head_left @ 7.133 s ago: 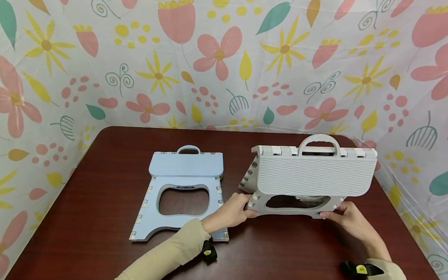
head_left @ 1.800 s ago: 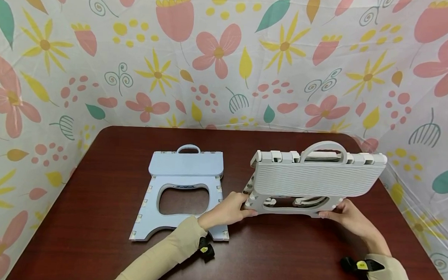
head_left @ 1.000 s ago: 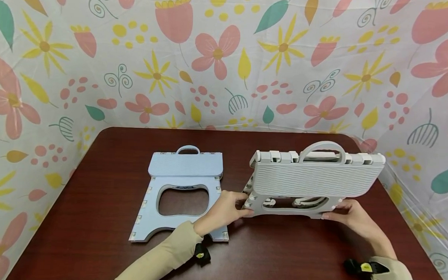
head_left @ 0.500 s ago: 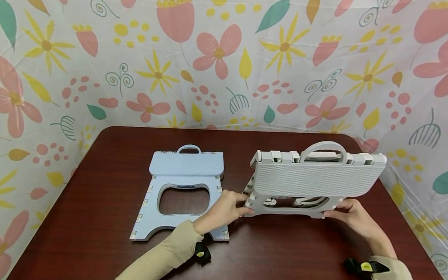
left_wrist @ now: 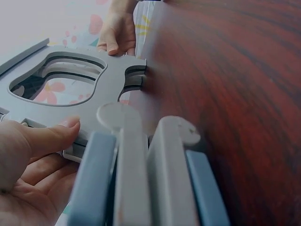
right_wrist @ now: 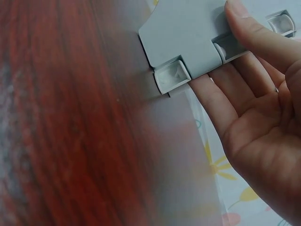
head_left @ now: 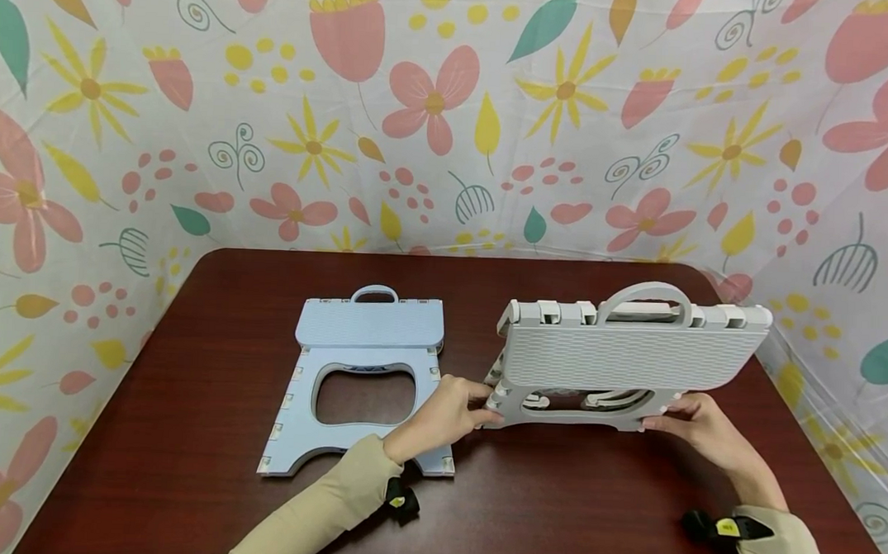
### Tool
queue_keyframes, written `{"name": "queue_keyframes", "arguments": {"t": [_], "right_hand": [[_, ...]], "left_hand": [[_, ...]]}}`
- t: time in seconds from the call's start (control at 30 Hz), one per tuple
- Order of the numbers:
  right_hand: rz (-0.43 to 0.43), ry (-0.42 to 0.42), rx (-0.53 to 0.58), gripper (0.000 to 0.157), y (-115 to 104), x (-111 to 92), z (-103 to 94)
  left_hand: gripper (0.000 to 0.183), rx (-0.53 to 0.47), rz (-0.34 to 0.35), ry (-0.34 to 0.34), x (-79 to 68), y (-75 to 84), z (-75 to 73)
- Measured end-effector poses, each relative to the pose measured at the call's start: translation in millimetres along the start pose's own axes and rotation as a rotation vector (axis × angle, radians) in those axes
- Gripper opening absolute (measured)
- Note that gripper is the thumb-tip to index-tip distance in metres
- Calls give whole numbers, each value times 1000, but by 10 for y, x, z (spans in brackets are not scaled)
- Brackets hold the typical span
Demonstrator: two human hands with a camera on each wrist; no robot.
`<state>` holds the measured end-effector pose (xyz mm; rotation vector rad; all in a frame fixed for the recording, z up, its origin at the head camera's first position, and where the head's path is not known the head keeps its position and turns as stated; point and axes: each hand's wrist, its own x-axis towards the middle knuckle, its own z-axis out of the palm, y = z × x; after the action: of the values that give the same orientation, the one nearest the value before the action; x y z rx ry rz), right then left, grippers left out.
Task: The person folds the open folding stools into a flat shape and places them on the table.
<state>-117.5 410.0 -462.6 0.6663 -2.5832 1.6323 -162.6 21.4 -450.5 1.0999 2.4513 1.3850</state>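
Observation:
A light grey folding step stool [head_left: 619,355], with an arched handle on top, stands partly folded at the right of the table. My left hand [head_left: 449,413] pinches the lower left edge of its near leg panel, thumb in front. At the lower right edge, my right hand [head_left: 701,429] grips the same panel, its thumb on the front and fingers behind, as the right wrist view shows. The back panel is mostly hidden. Left of it lies a light blue folding stool [head_left: 371,327], folded flat, with my left forearm passing over its lower right corner.
The dark red-brown table [head_left: 209,366] carries both stools. A flower-patterned cloth [head_left: 433,186] hangs behind and along the sides of the table. Black straps with small devices sit on both wrists.
Since the oldest frame, the grey stool's back panel has come closer to the front one, and its top has shifted right and slightly nearer. Over the last second little has moved.

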Motion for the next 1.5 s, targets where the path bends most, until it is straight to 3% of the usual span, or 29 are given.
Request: {"name": "queue_keyframes", "arguments": {"t": [0.47, 0.67, 0.93, 1.23, 1.5], "right_hand": [[-13, -17, 8, 22, -11, 14, -18], [41, -3, -6, 23, -11, -9, -12], [118, -6, -86, 20, -59, -22, -13], [157, -18, -279, 18, -112, -45, -77], [197, 32, -379, 21, -121, -66, -124]], "left_hand": [[21, -9, 8, 7, -6, 8, -22], [22, 11, -14, -7, -6, 1, -21], [28, 44, -59, -33, -38, 9, -25], [30, 42, -88, -25, -74, 29, -64], [41, 66, -230, 55, -102, 49, -113]]}}
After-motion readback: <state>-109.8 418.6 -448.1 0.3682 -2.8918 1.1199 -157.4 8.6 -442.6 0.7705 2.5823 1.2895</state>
